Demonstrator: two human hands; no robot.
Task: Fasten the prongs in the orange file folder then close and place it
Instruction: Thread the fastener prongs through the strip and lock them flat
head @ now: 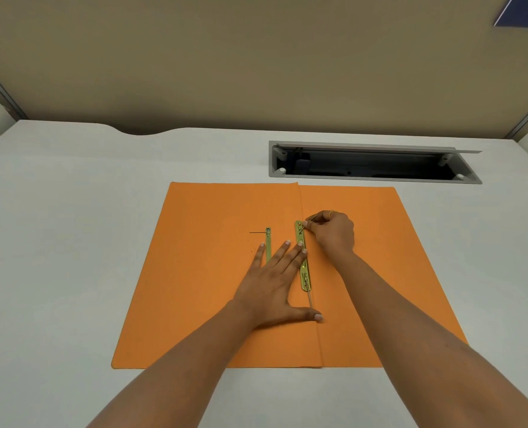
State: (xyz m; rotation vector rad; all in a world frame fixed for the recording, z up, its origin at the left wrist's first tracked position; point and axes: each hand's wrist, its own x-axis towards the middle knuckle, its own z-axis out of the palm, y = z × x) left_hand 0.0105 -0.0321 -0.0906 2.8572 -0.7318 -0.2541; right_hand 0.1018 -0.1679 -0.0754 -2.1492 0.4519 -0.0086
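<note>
Two bare forearms reach in from the bottom edge toward an orange file folder (213, 273) lying open and flat on a white desk (71, 242), its centre crease running away from the camera. Spread flat, fingers released and splayed, the left hand (275, 282) presses on the folder's left leaf, its fingertips touching a brass fastener bar (303, 257) that sits just right of the crease, its thumb stretched across the crease below the bar. Beyond it, the right hand (333, 231) — a gold ring on one finger — pinches a thin metal prong (303, 228) at the bar's far end between thumb and forefinger, the other fingers curled in. A second prong (310, 299) sticks out straight from the bar's near end. A narrower brass strip (268, 244) lies on the left leaf, partly under the left fingers — a short dark pin juts from its far end. Behind the folder, an open grey cable tray (374, 163) is recessed in the desk, before a tan partition (256, 57).
</note>
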